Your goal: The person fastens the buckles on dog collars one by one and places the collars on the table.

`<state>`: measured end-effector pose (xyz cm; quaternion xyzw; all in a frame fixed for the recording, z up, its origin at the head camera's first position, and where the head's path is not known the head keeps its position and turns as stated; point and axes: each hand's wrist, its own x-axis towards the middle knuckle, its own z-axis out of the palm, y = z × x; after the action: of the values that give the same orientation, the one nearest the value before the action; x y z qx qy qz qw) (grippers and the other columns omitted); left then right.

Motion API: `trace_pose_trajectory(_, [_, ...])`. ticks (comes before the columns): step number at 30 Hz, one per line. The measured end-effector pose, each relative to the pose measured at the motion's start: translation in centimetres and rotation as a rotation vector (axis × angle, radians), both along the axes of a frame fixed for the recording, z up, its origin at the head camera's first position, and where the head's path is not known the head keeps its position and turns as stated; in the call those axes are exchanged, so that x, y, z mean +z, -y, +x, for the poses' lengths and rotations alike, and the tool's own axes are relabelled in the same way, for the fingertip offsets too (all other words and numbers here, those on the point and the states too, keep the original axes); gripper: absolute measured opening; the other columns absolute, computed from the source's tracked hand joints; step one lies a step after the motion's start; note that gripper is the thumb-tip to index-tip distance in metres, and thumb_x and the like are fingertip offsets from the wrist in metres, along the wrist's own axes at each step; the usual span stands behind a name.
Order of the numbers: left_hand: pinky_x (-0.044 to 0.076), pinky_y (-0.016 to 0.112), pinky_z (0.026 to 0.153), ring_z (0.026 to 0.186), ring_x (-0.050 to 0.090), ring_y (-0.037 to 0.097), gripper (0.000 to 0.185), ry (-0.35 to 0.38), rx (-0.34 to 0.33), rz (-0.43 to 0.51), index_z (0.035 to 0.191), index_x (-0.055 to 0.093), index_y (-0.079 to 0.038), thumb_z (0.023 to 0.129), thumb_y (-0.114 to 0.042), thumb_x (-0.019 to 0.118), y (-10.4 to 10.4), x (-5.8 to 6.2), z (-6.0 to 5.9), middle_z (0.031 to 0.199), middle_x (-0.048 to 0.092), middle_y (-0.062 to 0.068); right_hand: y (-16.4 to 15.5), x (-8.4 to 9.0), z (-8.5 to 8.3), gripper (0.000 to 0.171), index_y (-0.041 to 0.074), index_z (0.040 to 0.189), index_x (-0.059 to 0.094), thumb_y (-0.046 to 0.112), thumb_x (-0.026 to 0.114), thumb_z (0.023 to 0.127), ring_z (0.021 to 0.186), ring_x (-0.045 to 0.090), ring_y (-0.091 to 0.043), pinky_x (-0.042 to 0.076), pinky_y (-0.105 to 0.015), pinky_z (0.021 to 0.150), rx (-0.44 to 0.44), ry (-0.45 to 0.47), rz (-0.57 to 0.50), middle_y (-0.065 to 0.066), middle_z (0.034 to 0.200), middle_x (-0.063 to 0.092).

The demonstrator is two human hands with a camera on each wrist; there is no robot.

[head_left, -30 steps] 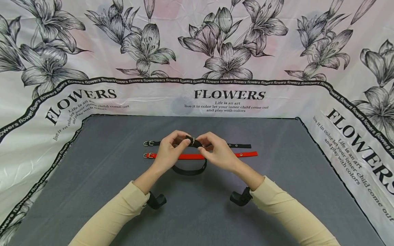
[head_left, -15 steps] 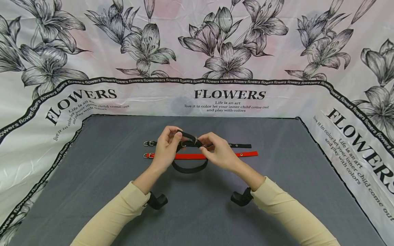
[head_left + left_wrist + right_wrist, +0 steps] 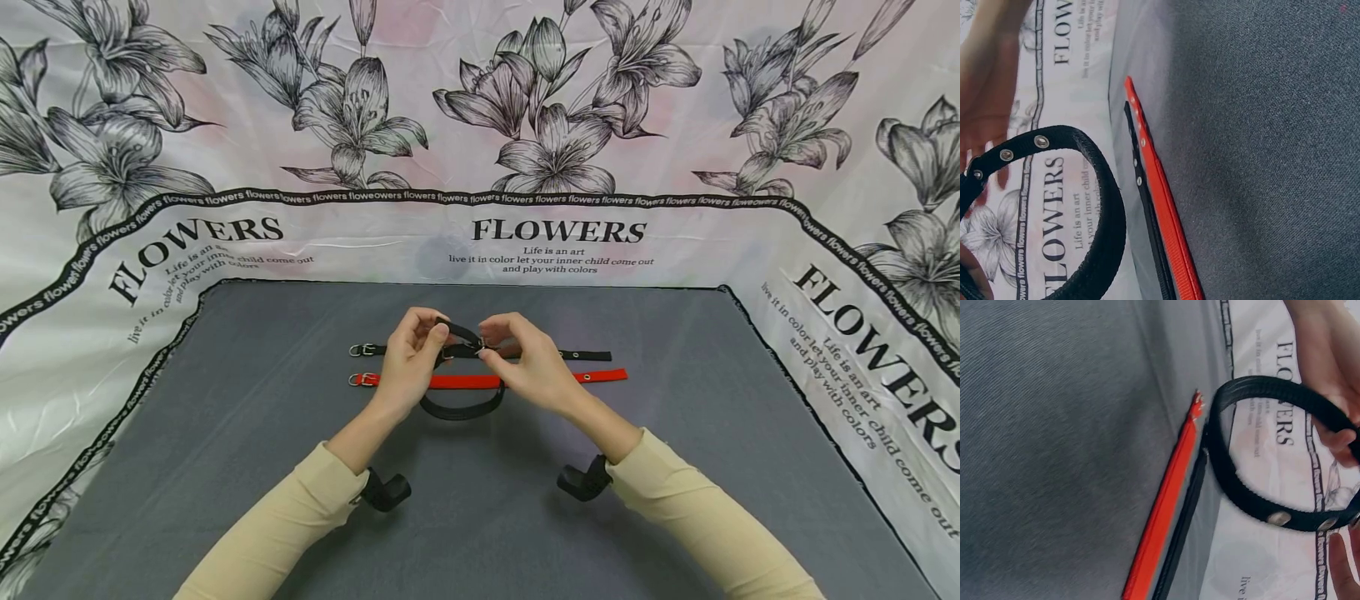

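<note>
A black collar with metal eyelets, bent into a loop, is held up between both hands; its lower curve [image 3: 461, 412] hangs in front of the red strap in the head view. My left hand [image 3: 405, 358] pinches its strap between thumb and fingers. At the buckle, the thumb and fingers of my right hand [image 3: 534, 367] grip the collar. The eyelets [image 3: 1041, 142] line the upper part of the loop in the left wrist view. Much of the buckle is hidden by the fingers. In the right wrist view, the collar's loop [image 3: 1225, 469] appears whole except at the right edge.
Behind the hands, a flat red collar [image 3: 465, 382] and a second black collar [image 3: 587, 356] lie side by side, buckles to the left. Grey cloth [image 3: 480, 517] covers the table. A white flower-printed cloth [image 3: 555, 275] rises at the back and sides.
My left hand has shifted from beside the buckle up and left, drawing a length of strap into view. My right hand has stayed near the buckle, its fingers shifting slightly.
</note>
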<state>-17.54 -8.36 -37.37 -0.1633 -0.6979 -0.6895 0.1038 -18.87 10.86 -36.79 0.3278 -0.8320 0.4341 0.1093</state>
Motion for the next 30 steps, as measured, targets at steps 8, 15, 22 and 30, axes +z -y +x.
trace_pose_trajectory(8, [0.052,0.026,0.074,0.087,0.059,0.012,0.021,0.0,-0.03,-0.012,0.109,0.051,-0.001,0.095,-0.016,0.05,-0.3,0.0,0.1,0.102,0.055,0.013,0.6,0.4,0.1,0.028,0.007,0.111,0.058,0.01,0.066,0.085,0.084,0.059,-0.011,0.053,-0.028,0.071,-0.011,-0.021,0.003,-0.002,0.096,0.061])
trace_pose_trajectory(15, [0.052,0.029,0.078,0.09,0.059,0.021,0.024,-0.003,-0.046,0.025,0.112,0.048,0.001,0.096,-0.017,0.047,-0.2,0.3,0.0,0.104,0.055,0.014,0.4,0.3,0.0,0.025,0.011,0.109,0.061,0.01,0.067,0.084,0.08,0.057,-0.009,0.053,-0.03,0.069,0.007,0.009,0.042,0.0,0.092,0.058])
trace_pose_trajectory(22, [0.052,0.029,0.072,0.091,0.058,0.032,0.026,-0.004,-0.051,0.035,0.112,0.048,-0.001,0.095,-0.019,0.049,-0.1,0.7,-0.1,0.102,0.055,0.011,0.2,0.3,0.0,0.019,0.011,0.103,0.062,0.009,0.066,0.085,0.078,0.056,-0.008,0.053,-0.031,0.069,0.013,0.005,0.059,0.0,0.092,0.057])
trace_pose_trajectory(30, [0.05,0.03,0.079,0.096,0.056,0.021,0.026,0.046,-0.087,-0.102,0.114,0.05,-0.003,0.091,-0.009,0.058,-0.2,1.0,0.4,0.111,0.056,0.012,0.2,0.2,0.1,0.02,0.008,0.106,0.059,0.006,0.062,0.087,0.08,0.057,-0.011,0.053,-0.032,0.067,-0.018,-0.005,0.023,-0.003,0.092,0.058])
